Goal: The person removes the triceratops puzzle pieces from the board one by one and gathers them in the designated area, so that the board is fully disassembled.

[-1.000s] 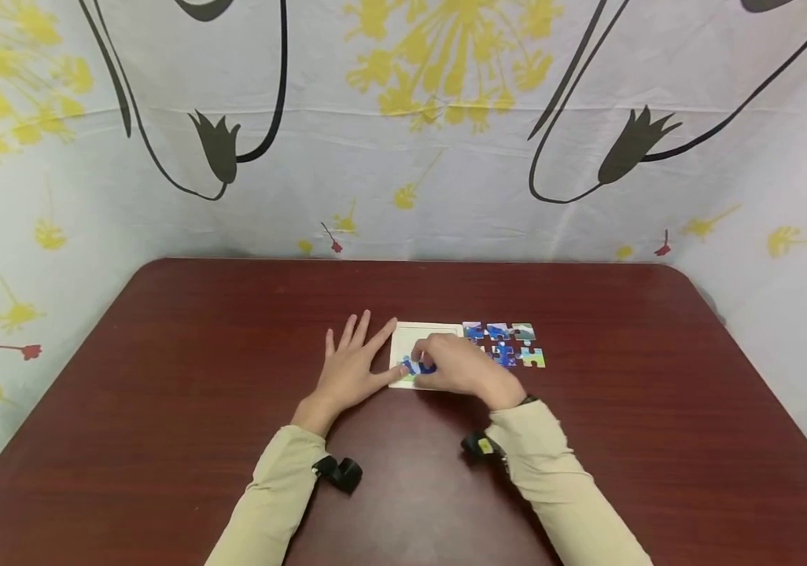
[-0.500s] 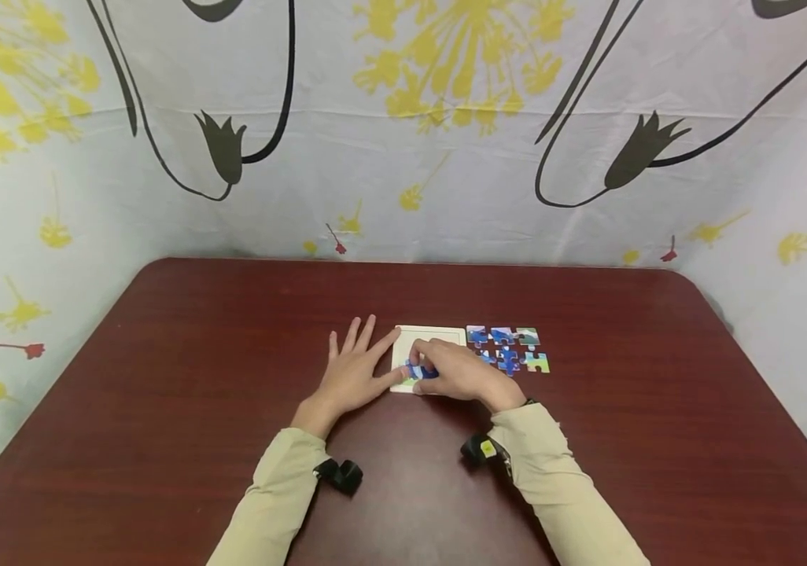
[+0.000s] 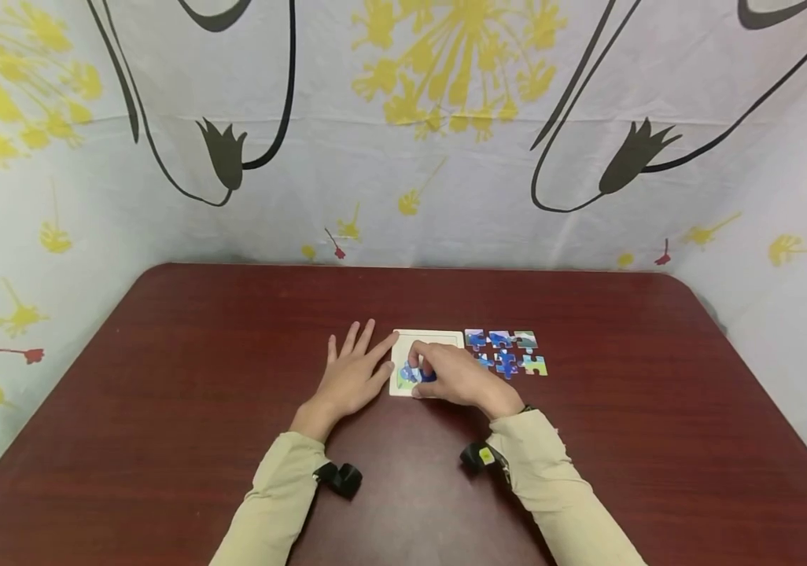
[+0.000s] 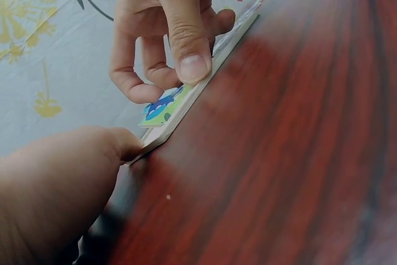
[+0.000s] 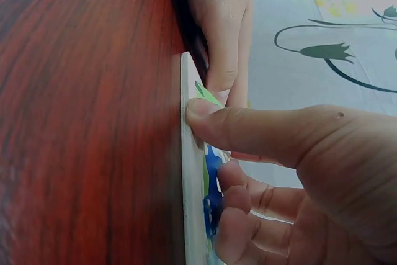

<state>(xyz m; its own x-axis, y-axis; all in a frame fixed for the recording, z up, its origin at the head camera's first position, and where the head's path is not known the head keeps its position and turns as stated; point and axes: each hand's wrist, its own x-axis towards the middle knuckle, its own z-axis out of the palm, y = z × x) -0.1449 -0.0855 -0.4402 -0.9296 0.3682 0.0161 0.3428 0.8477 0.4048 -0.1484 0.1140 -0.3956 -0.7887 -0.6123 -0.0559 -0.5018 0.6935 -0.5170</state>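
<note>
A small white puzzle tray (image 3: 428, 333) lies mid-table, with joined puzzle pieces (image 3: 407, 376) in green and blue in its lower left part. My right hand (image 3: 462, 371) curls over them from the right, thumb at the near rim and bent fingers on the far side. In the left wrist view, its thumb and fingertips hold a green and blue puzzle piece (image 4: 162, 108), whose corner stands slightly raised over the tray. My left hand (image 3: 348, 380) lies with fingers spread at the tray's left side, index fingertip at the top left corner and thumb at the left rim.
Several loose puzzle pieces (image 3: 506, 362) are laid in two rows just right of the tray on the dark red wooden table (image 3: 233, 346). A patterned white cloth (image 3: 403, 157) hangs behind and beside the table.
My left thumb has drawn back left, off the puzzle pieces to the tray's rim. The right hand stays over the same spot, fingers still bent.
</note>
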